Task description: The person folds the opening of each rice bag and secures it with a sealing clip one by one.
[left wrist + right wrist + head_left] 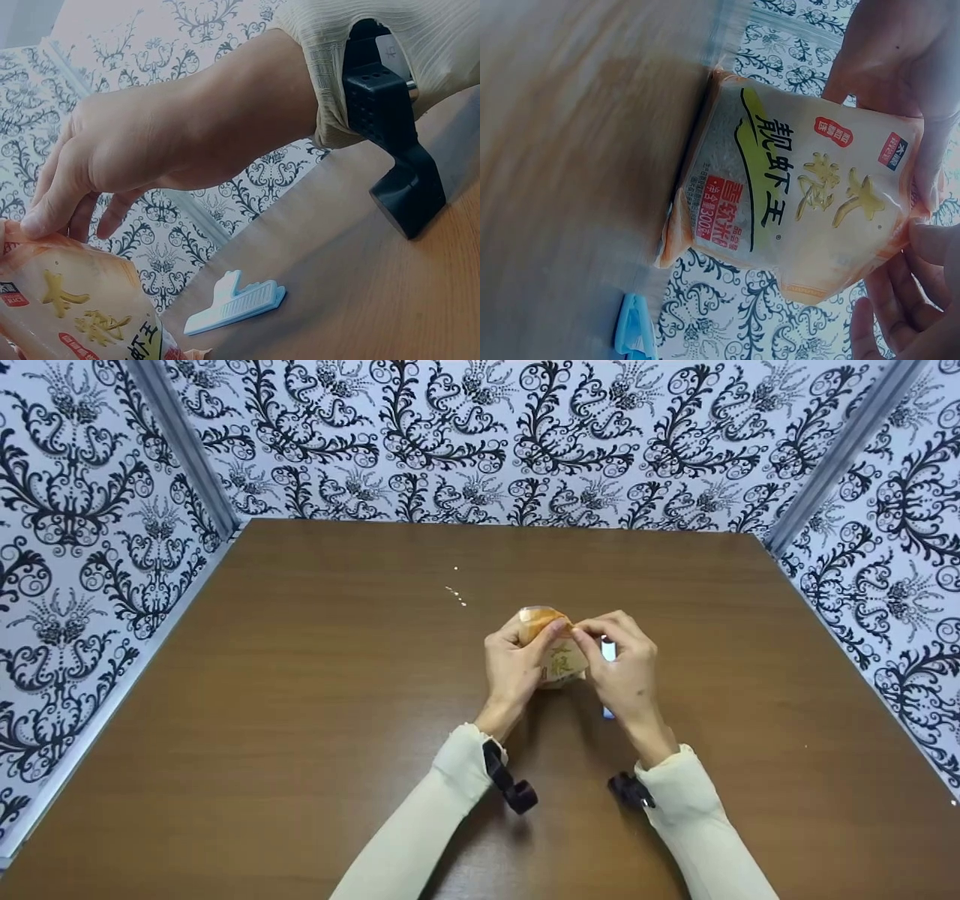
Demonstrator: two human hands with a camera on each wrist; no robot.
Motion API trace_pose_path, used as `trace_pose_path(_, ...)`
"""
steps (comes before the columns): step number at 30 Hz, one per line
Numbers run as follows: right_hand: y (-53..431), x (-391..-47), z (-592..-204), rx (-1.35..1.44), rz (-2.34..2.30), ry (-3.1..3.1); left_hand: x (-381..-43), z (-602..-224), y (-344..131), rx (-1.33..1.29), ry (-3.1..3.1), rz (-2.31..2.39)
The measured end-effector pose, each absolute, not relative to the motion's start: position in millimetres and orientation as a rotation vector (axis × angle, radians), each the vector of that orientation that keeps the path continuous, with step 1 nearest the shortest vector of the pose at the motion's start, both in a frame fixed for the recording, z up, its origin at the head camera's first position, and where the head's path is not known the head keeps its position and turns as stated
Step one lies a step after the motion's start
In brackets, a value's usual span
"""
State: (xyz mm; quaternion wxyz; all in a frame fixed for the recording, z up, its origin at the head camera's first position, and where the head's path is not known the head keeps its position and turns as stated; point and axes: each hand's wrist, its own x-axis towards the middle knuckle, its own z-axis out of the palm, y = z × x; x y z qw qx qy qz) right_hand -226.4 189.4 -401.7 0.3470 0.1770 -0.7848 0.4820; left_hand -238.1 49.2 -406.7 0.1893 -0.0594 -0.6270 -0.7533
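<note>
A plastic bag of rice [561, 660], cream and orange with printed lettering, stands upright on the table. My left hand [516, 661] grips its upper left side, thumb across the front near the top edge. My right hand [625, 666] pinches the top edge at the right, its thumb close to the left one. In the right wrist view the bag's printed front [802, 187] faces the camera, and its top edge is bunched between the fingers. A light blue bag clip [236, 301] lies on the table just right of the bag, partly hidden behind my right hand in the head view.
The brown wooden table [300, 660] is bounded by patterned walls [450, 435] at the back and both sides. Small white specks [456, 597] lie beyond the bag, to its left. Black cameras [519, 795] stick out from both wrists.
</note>
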Motion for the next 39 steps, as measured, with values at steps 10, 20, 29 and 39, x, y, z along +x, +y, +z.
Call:
trace_pose_path(10,189.2,-226.1,-405.3,0.481,1.225,-2.051,-237.1,-409.2,45.4,-0.161,-1.757,-2.130)
trace_pose_path(20,189.9,-228.4,-404.4,0.475,1.211,-2.059,-239.4,-409.3,43.7,-0.164,-1.759,-2.121)
trace_pose_path(29,192.3,-229.8,-406.2,0.463,1.210,-2.055,-240.1,-409.1,45.5,-0.144,-1.768,-2.116)
trace_pose_path(39,194.2,-228.4,-404.9,0.456,1.199,-2.053,-240.6,-407.7,47.8,-0.161,-1.778,-2.104)
